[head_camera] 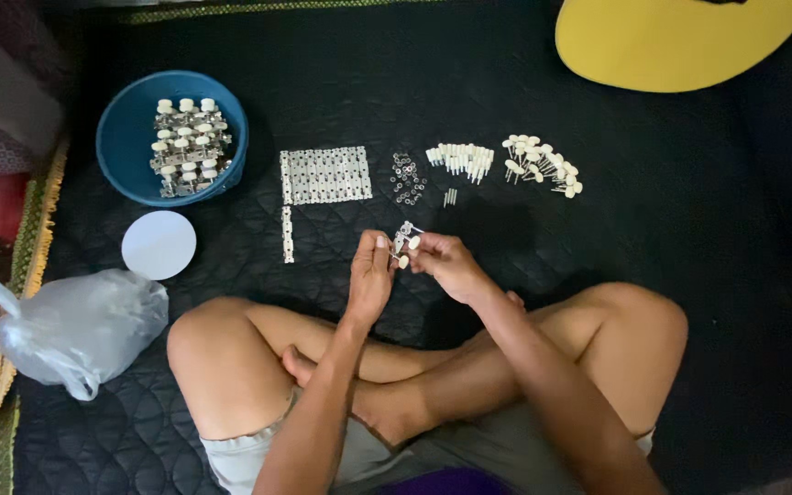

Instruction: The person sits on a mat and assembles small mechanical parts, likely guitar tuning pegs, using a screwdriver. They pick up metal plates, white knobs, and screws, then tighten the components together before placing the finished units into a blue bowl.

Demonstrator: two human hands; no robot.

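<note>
Cross-legged on a black quilted mat, knees wide, both hands up in front of the shins. Left hand upright, fingers drawn together, pinching one end of a small metal part with white knobs. Right hand closed round the other end, thumb and forefinger nipping a white knob. Part held between the two hands, clear of the mat, tilted a little.

Everything else taken from that part. Straight beyond it on the mat: a scatter of small metal rings. Just right of the rings, a few tiny pins, too small to tell more. Beyond and right of the part: a tidy bunch of white pegs, then farther right a looser heap of white-headed posts. Beyond and left of the part: a flat block of metal plates laid side by side, with a single strip running down from its left edge. Far left: a blue bowl stacked with finished metal pieces with white knobs. Nearer than the bowl, a white round lid flat on the mat. Left and near: a crumpled clear plastic bag. Far beyond and right: a yellow rounded board, cut off by the top edge.
</note>
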